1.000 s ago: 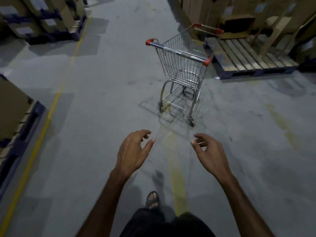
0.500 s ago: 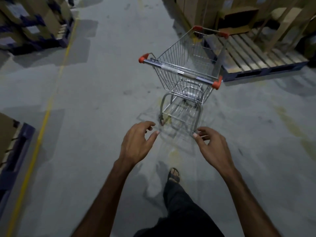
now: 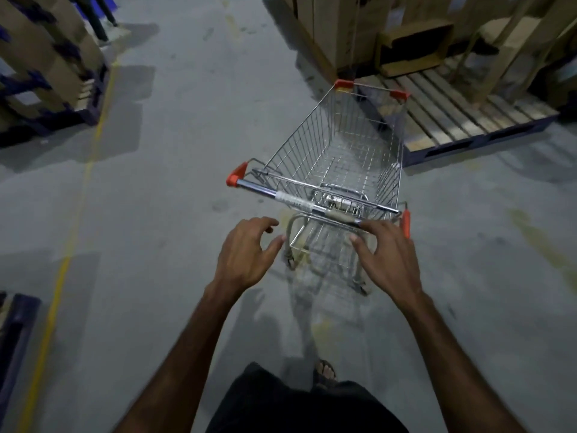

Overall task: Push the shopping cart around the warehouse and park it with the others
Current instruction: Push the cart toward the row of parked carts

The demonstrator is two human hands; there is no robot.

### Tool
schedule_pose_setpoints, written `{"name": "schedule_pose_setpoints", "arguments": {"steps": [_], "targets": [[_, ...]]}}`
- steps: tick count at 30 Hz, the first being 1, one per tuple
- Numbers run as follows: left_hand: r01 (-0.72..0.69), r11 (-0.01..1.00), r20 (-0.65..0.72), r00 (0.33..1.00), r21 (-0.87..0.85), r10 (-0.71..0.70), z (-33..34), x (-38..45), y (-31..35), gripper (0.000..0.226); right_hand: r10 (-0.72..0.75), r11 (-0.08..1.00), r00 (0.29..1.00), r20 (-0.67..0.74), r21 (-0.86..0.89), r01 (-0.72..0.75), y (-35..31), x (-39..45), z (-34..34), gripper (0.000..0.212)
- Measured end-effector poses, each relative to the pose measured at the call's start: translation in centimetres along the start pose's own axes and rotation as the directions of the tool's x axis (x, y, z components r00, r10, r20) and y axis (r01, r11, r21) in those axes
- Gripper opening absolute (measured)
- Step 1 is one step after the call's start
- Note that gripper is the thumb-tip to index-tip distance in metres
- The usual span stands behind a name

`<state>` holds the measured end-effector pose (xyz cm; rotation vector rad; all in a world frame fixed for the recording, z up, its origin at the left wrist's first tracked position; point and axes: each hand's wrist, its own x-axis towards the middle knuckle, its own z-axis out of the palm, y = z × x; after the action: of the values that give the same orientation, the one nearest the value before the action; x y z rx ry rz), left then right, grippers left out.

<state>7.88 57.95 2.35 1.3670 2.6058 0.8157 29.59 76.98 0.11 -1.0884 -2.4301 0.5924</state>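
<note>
Now closer: shopping cart [image 3: 337, 170], wire basket empty. Right hand [image 3: 387, 257] fingers spread at handle bar [image 3: 299, 201], ungrasped; left hand [image 3: 246, 254] loose, off bar.

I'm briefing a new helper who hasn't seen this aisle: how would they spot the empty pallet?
Follow the grey concrete aisle to the shopping cart in the middle. Just past its front right corner lies the wooden pallet, low on the floor below stacked cardboard boxes. Unlike the pallets on the left, its pale slats are mostly bare.

No readable text; white label on cart handle [image 3: 315, 205] too blurred to read.
</note>
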Motion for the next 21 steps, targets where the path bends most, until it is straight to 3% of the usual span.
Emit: {"name": "schedule_pose_setpoints", "arguments": {"steps": [2,8,11,16,21], "targets": [[-0.034,0.999,0.022,0.999,0.028,0.033,0.6,3.0,-1.1,0.036,0.0,0.993,1.0,0.016,-0.122,0.002,0.7,2.1,1.1,0.039],[-0.236,0.964,0.094,0.97,0.122,0.226,3.2,12.6,-5.8,0.047,0.213,0.914,0.937,0.275,-0.394,-0.093,0.5,6.1,2.8,0.065],[-0.365,0.916,0.196,0.923,0.166,0.331,4.1,16.4,-7.9,0.054,0.334,0.861,0.909,0.248,-0.472,-0.188,-0.6,7.0,3.4,0.088],[-0.477,0.821,0.431,0.842,0.315,0.324,3.7,20.6,-10.6,0.085,0.44,0.823,0.877,0.195,-0.479,-0.306,-3.2,7.8,4.5,0.091],[-0.558,0.744,0.537,0.78,0.367,0.321,3.8,21.8,-12.1,0.096,0.47,0.812,0.869,0.155,-0.463,-0.356,-4.4,7.1,6.6,0.1]]}}
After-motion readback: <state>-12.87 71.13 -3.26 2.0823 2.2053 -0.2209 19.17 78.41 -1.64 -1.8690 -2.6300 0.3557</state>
